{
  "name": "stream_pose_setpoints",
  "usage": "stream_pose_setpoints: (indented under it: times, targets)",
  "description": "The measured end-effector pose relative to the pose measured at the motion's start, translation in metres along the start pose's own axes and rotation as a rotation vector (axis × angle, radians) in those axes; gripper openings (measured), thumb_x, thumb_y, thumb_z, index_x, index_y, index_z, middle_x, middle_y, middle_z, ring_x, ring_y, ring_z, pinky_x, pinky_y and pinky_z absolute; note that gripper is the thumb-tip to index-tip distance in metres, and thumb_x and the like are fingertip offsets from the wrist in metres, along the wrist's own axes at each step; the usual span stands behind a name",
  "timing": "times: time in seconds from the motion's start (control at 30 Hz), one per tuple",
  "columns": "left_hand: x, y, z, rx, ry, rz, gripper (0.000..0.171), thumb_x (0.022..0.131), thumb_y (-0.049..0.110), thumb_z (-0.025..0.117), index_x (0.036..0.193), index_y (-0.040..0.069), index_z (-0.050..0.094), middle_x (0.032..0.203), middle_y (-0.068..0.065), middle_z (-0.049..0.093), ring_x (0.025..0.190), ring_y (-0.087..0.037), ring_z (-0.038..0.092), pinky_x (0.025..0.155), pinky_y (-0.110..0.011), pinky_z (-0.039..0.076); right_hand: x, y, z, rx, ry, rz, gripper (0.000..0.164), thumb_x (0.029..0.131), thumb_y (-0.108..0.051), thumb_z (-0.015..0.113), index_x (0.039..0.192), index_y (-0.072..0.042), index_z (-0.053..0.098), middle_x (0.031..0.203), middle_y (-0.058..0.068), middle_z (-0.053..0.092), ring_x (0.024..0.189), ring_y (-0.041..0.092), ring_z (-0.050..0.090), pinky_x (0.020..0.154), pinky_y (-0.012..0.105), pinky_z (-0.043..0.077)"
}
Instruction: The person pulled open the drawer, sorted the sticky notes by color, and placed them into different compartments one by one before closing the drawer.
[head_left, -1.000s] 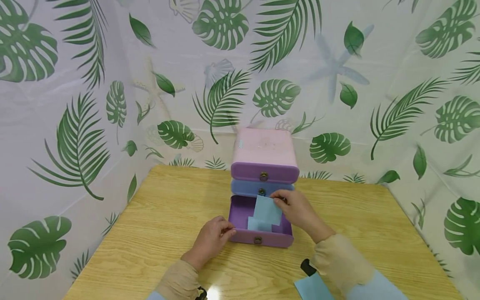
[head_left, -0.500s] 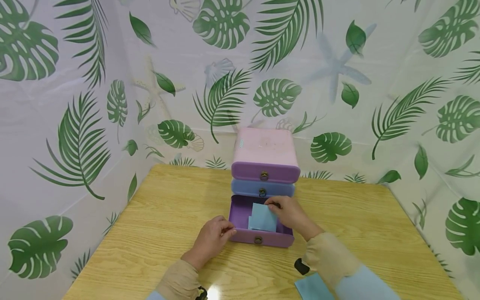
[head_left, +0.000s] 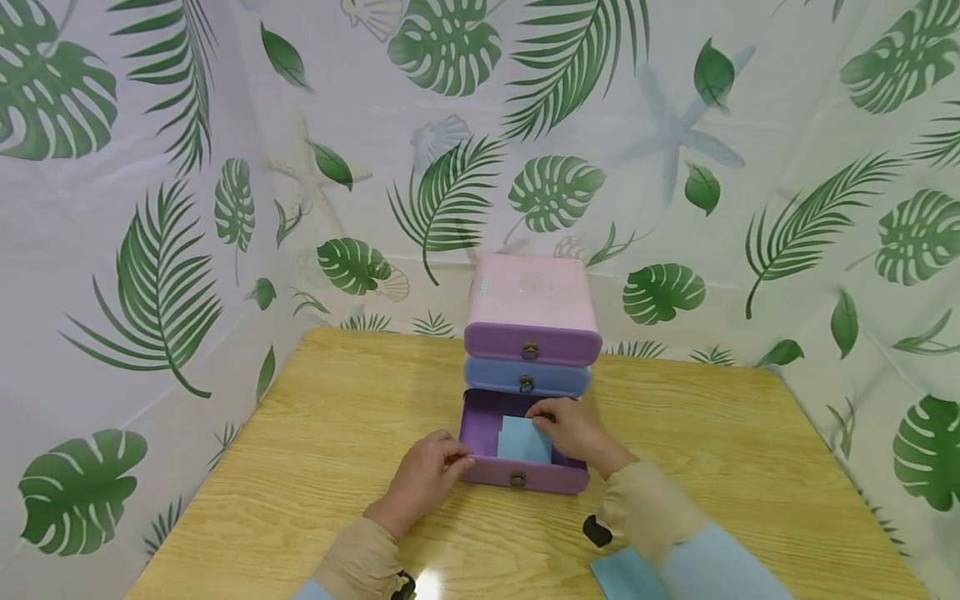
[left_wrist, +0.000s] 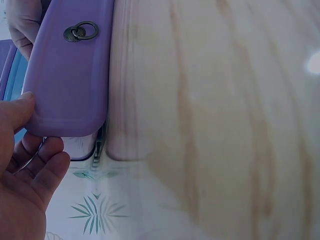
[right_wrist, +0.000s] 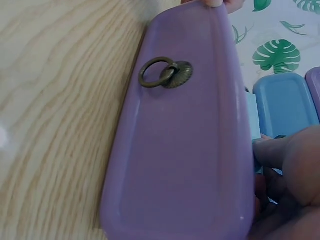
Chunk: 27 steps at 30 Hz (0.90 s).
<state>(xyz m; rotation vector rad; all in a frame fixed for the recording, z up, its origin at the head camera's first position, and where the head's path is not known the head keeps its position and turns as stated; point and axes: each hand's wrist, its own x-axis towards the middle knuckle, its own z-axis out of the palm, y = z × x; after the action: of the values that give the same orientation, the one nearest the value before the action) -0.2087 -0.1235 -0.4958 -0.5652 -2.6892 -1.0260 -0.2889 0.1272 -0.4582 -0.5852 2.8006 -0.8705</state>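
Observation:
The bottom purple drawer [head_left: 525, 475] of a small chest is pulled out. My left hand [head_left: 423, 475] holds its front left corner, with the thumb at the upper edge in the left wrist view. Over the open drawer, my right hand [head_left: 573, 429] pinches the upper right corner of a light blue square sheet [head_left: 525, 442]. Another light blue piece shows just behind its left edge, overlapped by it. Whether the sheet is paper or cloth I cannot tell. In the right wrist view the drawer front [right_wrist: 175, 130] hides most of the sheet [right_wrist: 253, 117].
Above the drawer, the chest has a blue drawer [head_left: 495, 375], a purple drawer [head_left: 495, 342] and a pink top [head_left: 532, 287]. Another light blue piece [head_left: 626, 575] lies on the wooden table [head_left: 360, 400] by the right sleeve. A leaf-patterned cloth hangs behind.
My right hand has lowered the light blue sheet into the drawer, forward and leftward toward the piece inside, so they now overlap nearly fully. The left hand stays on the drawer corner.

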Motion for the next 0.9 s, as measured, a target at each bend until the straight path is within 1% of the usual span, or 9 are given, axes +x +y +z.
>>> stream_pose_setpoints:
  times: [0.23, 0.43, 0.57, 0.73, 0.9]
  targets:
    - [0.001, 0.000, 0.001, 0.000, -0.017, -0.008, 0.009, 0.090, 0.023, 0.069, 0.089, 0.015, 0.073, 0.081, 0.010, 0.054, 0.072, -0.003, 0.052, 0.064, -0.021, 0.047, 0.000, 0.006, 0.008, -0.015, -0.041, 0.013, 0.018, 0.095, -0.011, 0.061, 0.111, -0.012, 0.069, 0.107, 0.004, 0.067, 0.092, 0.018, 0.063, 0.076, 0.036, 0.052]
    - [0.002, 0.000, 0.000, 0.003, -0.010, -0.001, 0.008, 0.090, 0.022, 0.069, 0.088, 0.016, 0.073, 0.081, 0.010, 0.054, 0.071, -0.003, 0.051, 0.064, -0.021, 0.047, 0.002, 0.008, 0.009, -0.051, -0.021, -0.034, 0.022, 0.087, -0.012, 0.071, 0.110, -0.010, 0.071, 0.106, 0.006, 0.068, 0.099, 0.024, 0.063, 0.085, 0.041, 0.051]
    - [0.002, 0.000, -0.001, 0.004, -0.012, -0.003, 0.009, 0.090, 0.023, 0.069, 0.088, 0.015, 0.073, 0.081, 0.010, 0.054, 0.071, -0.003, 0.052, 0.064, -0.021, 0.047, 0.003, 0.009, 0.011, -0.071, -0.015, -0.048, 0.023, 0.084, -0.013, 0.074, 0.107, -0.009, 0.073, 0.104, 0.007, 0.069, 0.099, 0.025, 0.064, 0.086, 0.042, 0.050]
    - [0.001, 0.001, -0.001, 0.002, -0.011, -0.003, 0.009, 0.090, 0.023, 0.069, 0.089, 0.015, 0.073, 0.082, 0.010, 0.054, 0.072, -0.003, 0.052, 0.065, -0.022, 0.048, 0.004, 0.010, 0.014, -0.082, -0.016, -0.032, 0.024, 0.084, -0.015, 0.075, 0.107, -0.009, 0.073, 0.105, 0.007, 0.070, 0.100, 0.025, 0.064, 0.087, 0.042, 0.050]
    - [0.001, 0.001, -0.001, -0.002, -0.005, -0.001, 0.008, 0.090, 0.022, 0.070, 0.088, 0.015, 0.073, 0.081, 0.010, 0.054, 0.072, -0.003, 0.052, 0.065, -0.022, 0.047, 0.003, 0.011, 0.016, -0.079, -0.019, -0.041, 0.024, 0.083, -0.015, 0.075, 0.106, -0.008, 0.074, 0.105, 0.009, 0.070, 0.100, 0.026, 0.064, 0.086, 0.042, 0.050]
